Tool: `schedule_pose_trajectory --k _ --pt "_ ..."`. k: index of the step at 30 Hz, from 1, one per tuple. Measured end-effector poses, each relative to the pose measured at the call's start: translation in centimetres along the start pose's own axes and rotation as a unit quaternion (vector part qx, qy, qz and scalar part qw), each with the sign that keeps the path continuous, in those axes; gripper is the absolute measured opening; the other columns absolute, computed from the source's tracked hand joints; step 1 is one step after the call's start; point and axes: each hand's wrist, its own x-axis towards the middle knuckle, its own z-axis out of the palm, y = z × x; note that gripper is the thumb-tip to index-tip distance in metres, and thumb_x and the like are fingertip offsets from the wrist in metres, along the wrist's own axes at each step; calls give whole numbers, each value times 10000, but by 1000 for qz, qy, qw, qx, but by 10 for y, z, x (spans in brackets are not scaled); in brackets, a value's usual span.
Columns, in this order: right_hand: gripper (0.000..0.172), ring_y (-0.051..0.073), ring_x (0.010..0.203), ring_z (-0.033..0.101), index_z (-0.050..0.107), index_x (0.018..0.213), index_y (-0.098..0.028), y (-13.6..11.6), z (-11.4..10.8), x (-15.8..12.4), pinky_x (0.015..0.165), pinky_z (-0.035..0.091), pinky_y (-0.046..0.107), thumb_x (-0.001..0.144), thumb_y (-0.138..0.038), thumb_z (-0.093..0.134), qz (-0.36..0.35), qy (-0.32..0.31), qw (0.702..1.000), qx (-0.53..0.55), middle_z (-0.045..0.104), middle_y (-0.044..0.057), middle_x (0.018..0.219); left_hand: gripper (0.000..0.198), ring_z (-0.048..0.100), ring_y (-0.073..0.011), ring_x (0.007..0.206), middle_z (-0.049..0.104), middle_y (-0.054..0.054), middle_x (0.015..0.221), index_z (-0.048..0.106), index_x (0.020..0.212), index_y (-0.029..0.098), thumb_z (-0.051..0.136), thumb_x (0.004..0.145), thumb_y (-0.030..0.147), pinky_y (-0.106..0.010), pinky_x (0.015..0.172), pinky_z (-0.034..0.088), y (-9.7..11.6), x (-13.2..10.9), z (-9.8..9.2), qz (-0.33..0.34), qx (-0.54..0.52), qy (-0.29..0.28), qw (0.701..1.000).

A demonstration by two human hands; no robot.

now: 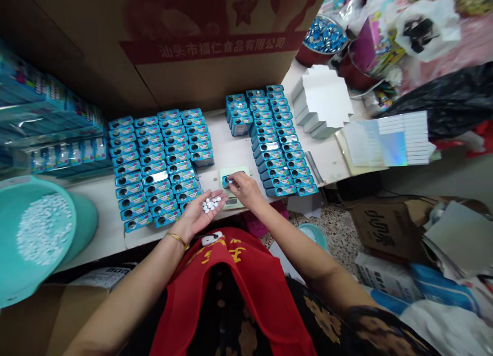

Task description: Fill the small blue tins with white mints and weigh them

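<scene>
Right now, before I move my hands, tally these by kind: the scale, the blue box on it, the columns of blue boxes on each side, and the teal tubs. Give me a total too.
Scale: 1
Blue box on the scale: 1
Left columns of boxes: 4
Right columns of boxes: 3
Teal tubs: 2
Total: 11

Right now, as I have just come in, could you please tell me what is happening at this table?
A person holds loose white pieces in the upturned left hand. The fingertips of the right hand are at a blue box on what looks like a small scale. More blue boxes stand in rows on both sides of it, and a green tub at the left holds many more white pieces.
</scene>
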Motion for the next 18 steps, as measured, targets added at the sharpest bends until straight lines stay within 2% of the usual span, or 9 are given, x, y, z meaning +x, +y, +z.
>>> schedule_pose_trajectory --k 4,7,11,16,18 --pt "186 165 842 559 606 945 -166 9 3 7 747 452 266 802 -122 496 7 -36 998 -47 599 66 889 272 618 -248 940 654 -202 936 575 1029 9 466 830 158 -296 770 537 -1 -4 -10 1 -19 11 1000" --pt "202 157 873 561 604 988 -173 11 6 5 778 455 264 828 -144 484 8 -10 1000 -16 599 68 928 255 620 -256 936 645 -222 943 576 1004 1 464 830 150 -293 756 542 -4 -10 -17 6 -33 27 999" --pt "229 156 942 545 602 1005 -163 14 11 -3 842 443 280 860 -152 425 4 30 999 27 592 85 977 227 619 -254 938 648 -172 971 572 1016 67 481 811 100 -337 755 551 -10 -15 -25 28 -72 62 995" --pt "283 171 972 521 607 1017 -177 7 16 -13 863 430 316 885 -155 358 12 70 998 -2 565 94 1031 214 613 -259 951 644 -176 972 572 998 57 492 803 93 -358 792 540 -17 -14 -34 19 -91 57 994" --pt "292 180 980 499 604 1034 -196 1 17 -17 870 414 333 880 -138 363 -6 58 998 -29 560 83 1039 211 607 -264 962 643 -175 974 573 992 53 495 801 96 -353 793 540 -18 -14 -36 19 -85 56 995"
